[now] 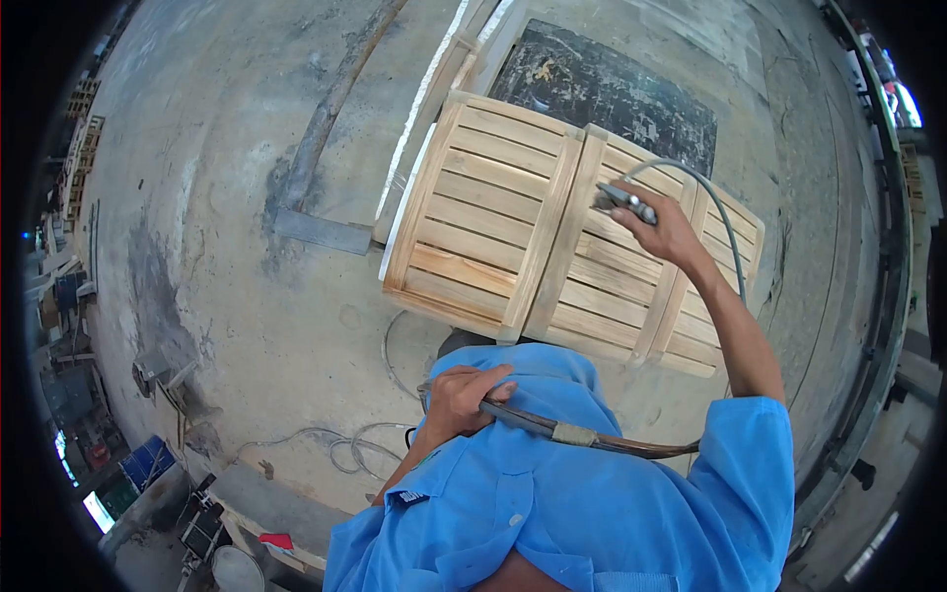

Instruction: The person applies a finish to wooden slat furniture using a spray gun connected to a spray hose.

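Note:
My right hand [659, 225] is closed around a small metal spray gun [631, 202], held over the slatted wooden panels. A thin grey hose [712, 187] loops from the gun to the right and down along my forearm. Below it, the left wooden panel [483, 197] and the right wooden panel [602, 257] lie side by side, pale slats set in frames. At my waist, my left hand [462, 400] is wrapped round a dark hose [523, 419] that has a tan tape binding [574, 435] and runs across my blue shirt to the right.
Behind the panels lies a worn black board [612, 94]. A white-edged strip [424, 109] and a flat metal bar [324, 231] are to the left. Thin hose coils [360, 449] lie on the concrete floor. A bench [271, 503] stands at lower left.

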A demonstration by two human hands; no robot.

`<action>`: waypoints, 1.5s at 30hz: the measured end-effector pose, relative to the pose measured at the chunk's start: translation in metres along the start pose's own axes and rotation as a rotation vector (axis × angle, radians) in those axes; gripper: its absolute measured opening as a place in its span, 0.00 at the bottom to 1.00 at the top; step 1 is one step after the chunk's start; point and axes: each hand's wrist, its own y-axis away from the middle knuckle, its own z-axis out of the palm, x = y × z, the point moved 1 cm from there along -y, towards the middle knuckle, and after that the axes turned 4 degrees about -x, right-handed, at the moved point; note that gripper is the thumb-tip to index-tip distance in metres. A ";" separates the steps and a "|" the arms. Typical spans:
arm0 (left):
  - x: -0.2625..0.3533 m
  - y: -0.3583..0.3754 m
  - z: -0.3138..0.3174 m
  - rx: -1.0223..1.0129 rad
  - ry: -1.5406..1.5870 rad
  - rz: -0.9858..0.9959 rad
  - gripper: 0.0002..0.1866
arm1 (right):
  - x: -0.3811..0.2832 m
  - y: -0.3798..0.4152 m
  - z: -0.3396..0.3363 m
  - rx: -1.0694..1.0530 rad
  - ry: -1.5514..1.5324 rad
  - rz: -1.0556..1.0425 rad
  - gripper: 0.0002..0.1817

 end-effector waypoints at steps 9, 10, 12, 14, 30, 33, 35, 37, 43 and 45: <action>-0.030 0.002 -0.032 0.122 -0.014 -0.130 0.09 | -0.128 -0.124 0.033 -0.092 -0.004 -0.359 0.27; -0.030 -0.001 -0.035 0.126 -0.018 -0.126 0.09 | -0.137 -0.129 0.033 -0.114 0.026 -0.371 0.27; -0.033 -0.005 -0.037 0.128 -0.016 -0.122 0.10 | -0.139 -0.134 0.034 -0.139 0.058 -0.379 0.27; -0.035 -0.008 -0.036 0.113 0.005 -0.096 0.09 | -0.130 -0.133 0.035 -0.167 0.053 -0.343 0.27; -0.025 -0.034 -0.015 -0.014 0.097 0.072 0.13 | -0.032 -0.008 -0.017 -0.075 0.015 0.144 0.31; -0.022 -0.025 -0.016 0.026 0.065 0.053 0.12 | -0.026 -0.021 -0.017 -0.057 0.036 0.105 0.30; -0.021 -0.019 -0.018 0.025 0.055 -0.037 0.11 | -0.030 -0.034 -0.021 -0.047 0.136 0.118 0.28; -0.022 -0.013 -0.015 0.059 0.047 -0.046 0.10 | -0.025 -0.051 -0.019 -0.044 0.133 0.074 0.28; -0.022 -0.004 -0.017 0.116 0.014 -0.096 0.11 | -0.073 -0.110 0.010 -0.034 0.043 -0.154 0.27; -0.023 -0.004 -0.020 0.149 0.000 -0.088 0.11 | -0.098 -0.124 0.017 0.057 0.101 -0.351 0.27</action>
